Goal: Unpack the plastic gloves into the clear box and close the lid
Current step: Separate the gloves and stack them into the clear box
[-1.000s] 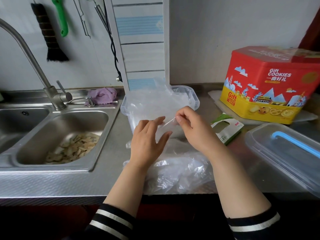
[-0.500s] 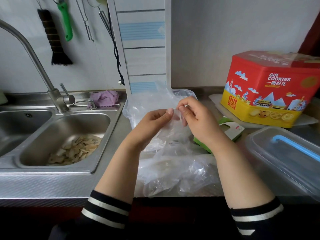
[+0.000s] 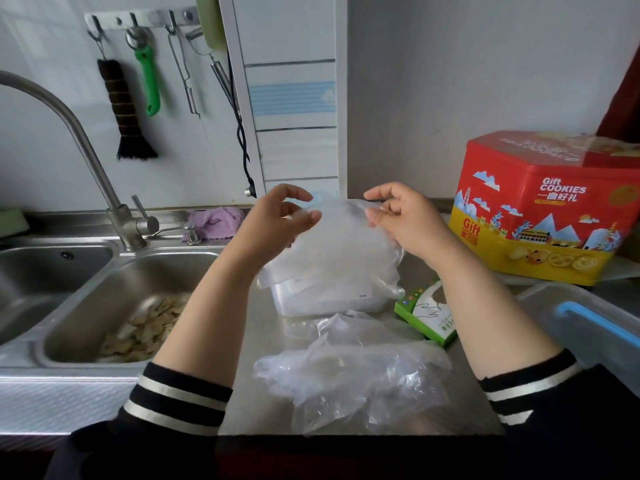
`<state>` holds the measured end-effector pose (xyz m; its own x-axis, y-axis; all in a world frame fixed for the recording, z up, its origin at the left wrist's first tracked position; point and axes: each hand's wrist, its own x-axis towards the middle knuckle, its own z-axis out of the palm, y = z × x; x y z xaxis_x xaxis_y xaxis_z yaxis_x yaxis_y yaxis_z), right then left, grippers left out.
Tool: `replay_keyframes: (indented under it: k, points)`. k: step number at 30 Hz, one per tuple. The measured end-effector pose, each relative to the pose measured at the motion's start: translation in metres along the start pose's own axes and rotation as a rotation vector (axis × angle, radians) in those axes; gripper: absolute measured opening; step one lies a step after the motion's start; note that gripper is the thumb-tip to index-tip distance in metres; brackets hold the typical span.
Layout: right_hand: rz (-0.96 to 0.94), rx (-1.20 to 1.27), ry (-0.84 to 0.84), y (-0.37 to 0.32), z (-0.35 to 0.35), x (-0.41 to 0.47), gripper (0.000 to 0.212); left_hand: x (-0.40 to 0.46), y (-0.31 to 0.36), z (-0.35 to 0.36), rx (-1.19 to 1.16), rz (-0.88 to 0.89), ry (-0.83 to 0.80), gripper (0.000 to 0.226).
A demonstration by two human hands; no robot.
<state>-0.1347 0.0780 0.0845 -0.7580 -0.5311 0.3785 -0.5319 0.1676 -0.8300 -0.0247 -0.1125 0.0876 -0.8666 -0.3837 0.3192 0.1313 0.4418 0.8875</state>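
A thin stack of clear plastic gloves [image 3: 337, 244] hangs over the clear box [image 3: 322, 301], held up by both hands. My left hand [image 3: 277, 220] pinches its top left edge and my right hand [image 3: 403, 220] pinches its top right edge. The box stands on the steel counter in the middle, mostly hidden behind the gloves. A crumpled clear plastic wrapper [image 3: 353, 372] lies near the counter's front edge. The box's lid [image 3: 595, 327], clear with a blue handle, rests at the right. A green and white glove carton [image 3: 427, 315] lies beside the box.
A double steel sink [image 3: 114, 292] with peelings in it and a tall tap [image 3: 86, 147] fills the left. A red and yellow cookie tin [image 3: 547, 206] stands at the back right. A purple cloth [image 3: 216, 218] lies behind the sink; utensils hang on the wall.
Both hands have risen and drawn apart, spreading the gloves wide above the box. The view has tilted upward.
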Motion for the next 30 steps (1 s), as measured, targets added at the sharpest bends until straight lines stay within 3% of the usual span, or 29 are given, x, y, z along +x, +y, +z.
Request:
replay_keyframes:
  k: [4,8,12,18,22,25,28,30]
  points:
    - [0.062,-0.086,0.062,0.011,0.011,0.023,0.017,0.031,-0.007,-0.011,0.211,0.061,0.142,0.021]
    - [0.119,-0.320,0.084,0.017,0.020,0.038,0.021,0.061,-0.017,-0.009,0.403,0.102,0.192,0.016]
    - [0.156,-0.563,0.076,0.016,0.022,0.036,0.024,0.071,-0.025,0.001,0.582,0.092,0.167,0.008]
    - [0.150,-0.810,0.029,0.019,0.023,0.032,0.024,0.073,-0.038,0.010,0.834,0.092,0.042,0.018]
    - [0.127,-0.900,-0.007,0.026,0.025,0.040,0.033,0.067,-0.035,0.007,1.056,0.127,0.047,0.029]
    - [0.123,-0.882,0.016,0.026,0.022,0.041,0.036,0.058,-0.030,0.003,1.050,0.148,0.115,0.027]
    - [0.001,-0.777,0.111,0.023,0.017,0.031,0.030,0.035,-0.021,0.013,0.858,0.370,0.336,0.013]
    - [-0.134,-0.585,0.174,0.018,0.015,0.014,0.020,0.009,-0.016,0.028,0.742,0.480,0.395,0.009]
